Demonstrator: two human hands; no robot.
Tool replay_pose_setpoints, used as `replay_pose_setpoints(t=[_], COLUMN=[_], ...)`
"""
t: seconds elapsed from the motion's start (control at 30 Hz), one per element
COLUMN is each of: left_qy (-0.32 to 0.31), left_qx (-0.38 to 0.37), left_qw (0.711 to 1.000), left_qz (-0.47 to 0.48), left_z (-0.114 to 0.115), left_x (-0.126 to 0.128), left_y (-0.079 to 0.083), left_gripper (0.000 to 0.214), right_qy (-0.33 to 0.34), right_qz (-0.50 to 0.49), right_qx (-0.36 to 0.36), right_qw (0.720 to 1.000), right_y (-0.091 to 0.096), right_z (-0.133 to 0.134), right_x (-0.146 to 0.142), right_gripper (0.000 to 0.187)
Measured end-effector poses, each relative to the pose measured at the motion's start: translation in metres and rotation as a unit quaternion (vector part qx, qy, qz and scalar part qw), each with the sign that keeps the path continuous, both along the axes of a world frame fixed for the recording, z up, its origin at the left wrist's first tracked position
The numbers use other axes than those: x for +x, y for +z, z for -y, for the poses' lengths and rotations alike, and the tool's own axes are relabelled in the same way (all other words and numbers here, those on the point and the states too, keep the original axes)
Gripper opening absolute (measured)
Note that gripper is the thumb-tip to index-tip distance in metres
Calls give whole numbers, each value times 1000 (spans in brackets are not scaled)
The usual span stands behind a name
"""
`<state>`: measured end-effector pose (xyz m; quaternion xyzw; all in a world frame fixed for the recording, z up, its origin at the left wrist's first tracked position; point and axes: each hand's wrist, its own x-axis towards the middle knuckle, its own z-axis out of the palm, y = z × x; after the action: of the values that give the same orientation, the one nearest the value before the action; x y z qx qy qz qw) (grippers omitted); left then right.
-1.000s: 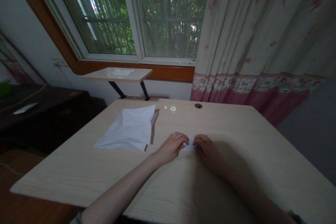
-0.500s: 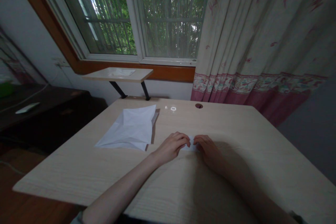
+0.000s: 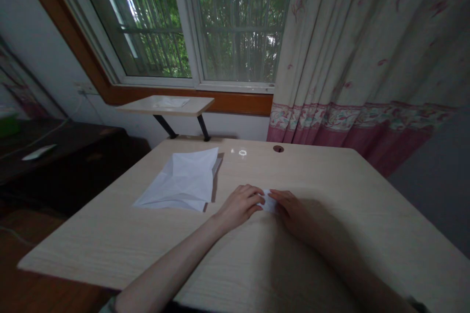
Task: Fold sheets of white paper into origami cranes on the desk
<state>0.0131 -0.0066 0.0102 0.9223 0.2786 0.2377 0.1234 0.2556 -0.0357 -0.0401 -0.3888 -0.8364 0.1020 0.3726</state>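
Note:
A small piece of white paper lies on the light wood table between my two hands. My left hand has its curled fingers on the paper's left side. From the other side, my right hand pinches the right part of it with bent fingers. Both hands rest low over the tabletop, and the fingers cover the paper's edges, so its full shape is hidden. To the left of my left hand lie several larger creased white sheets of paper, stacked loosely.
The table has a round cable hole near its far edge. A small raised shelf on black legs stands at the back left, with white paper on it. A curtain hangs behind, at right.
My fingers have shifted slightly on the small paper; the right fingertips are a little further from the left ones' tips and more of the paper shows. The stacked sheets have not moved.

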Motion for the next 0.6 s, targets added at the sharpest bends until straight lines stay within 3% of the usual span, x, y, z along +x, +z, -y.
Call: replay_pose_setpoints(t=[0.2,0.37,0.6], left_qy=[21,33,27], left_qx=[30,19,-54], left_qw=[999,999,998], left_qz=[-13,-8,29], left_z=[-1,-3,2], left_x=[-3,-3,0], left_y=[-1,-3,2], left_gripper=[17,20,18], right_qy=[-37,-28,-18], right_qz=[-1,-11,-14], right_qx=[-14,-25,-45], right_qw=[999,999,999], right_y=[10,21,28], right_z=[4,10,10], right_x=[-2,-9,-9], right_gripper=[34,22,32])
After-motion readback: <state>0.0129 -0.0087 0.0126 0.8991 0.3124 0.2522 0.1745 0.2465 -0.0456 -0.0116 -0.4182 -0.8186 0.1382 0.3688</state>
